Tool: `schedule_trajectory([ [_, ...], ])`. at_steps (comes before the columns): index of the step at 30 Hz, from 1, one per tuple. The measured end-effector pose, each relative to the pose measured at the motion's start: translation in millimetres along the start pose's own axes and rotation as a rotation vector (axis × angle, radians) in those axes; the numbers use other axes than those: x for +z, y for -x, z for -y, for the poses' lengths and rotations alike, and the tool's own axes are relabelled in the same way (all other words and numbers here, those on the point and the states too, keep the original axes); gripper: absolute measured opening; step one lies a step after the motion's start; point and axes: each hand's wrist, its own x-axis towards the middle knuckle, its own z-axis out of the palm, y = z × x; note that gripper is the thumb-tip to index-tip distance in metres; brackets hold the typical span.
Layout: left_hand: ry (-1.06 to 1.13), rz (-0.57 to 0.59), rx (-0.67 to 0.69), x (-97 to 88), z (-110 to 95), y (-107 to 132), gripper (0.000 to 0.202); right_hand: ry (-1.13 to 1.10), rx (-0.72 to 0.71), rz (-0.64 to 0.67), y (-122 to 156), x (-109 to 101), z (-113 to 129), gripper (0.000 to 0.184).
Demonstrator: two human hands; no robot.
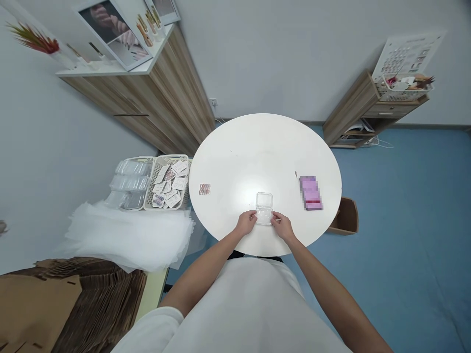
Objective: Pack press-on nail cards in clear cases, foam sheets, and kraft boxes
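A clear plastic hinged case (264, 216) lies opened out on the white round table (253, 147), its lid flipped to the far side. My left hand (246, 222) pinches the left edge of its near half. At the opposite edge, my right hand (281, 226) grips the same half with fingers closed. Nothing can be made out inside the case. Toward the table's left edge sits a small set of pinkish press-on nails (205, 189). A purple rectangular pack (311, 193), blurred by pixels, rests on the right side.
Left of the table stand a basket of small cards (170, 184) and a basket of clear plastic cases (131, 176). Nearby are white translucent sheets (128, 233) and stacked flat cardboard (106, 299). A brown bin (346, 215) is on the floor at right.
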Motion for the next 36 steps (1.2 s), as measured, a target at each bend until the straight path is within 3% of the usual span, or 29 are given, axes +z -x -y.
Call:
schedule_trajectory([
  [9, -0.127, -0.088, -0.074, 10.3, 0, -1, 0.033, 0.135, 0.030, -0.089, -6, 7, -12, 0.037],
  [14, -0.096, -0.119, -0.067, 10.2, -1, 3, 0.024, 0.139, -0.004, -0.073, -1, 5, -12, 0.035],
  [22, -0.062, -0.151, -0.096, 13.7, 4, 23, 0.034, 0.076, 0.032, -0.002, 12, -1, -20, 0.036],
  [32, -0.059, -0.170, -0.119, 22.8, -1, 27, 0.037, 0.038, 0.016, 0.061, 12, -4, -23, 0.036],
  [36, 0.002, -0.190, -0.148, 16.2, 5, 35, 0.036, 0.016, -0.011, 0.009, 20, -9, -18, 0.034],
])
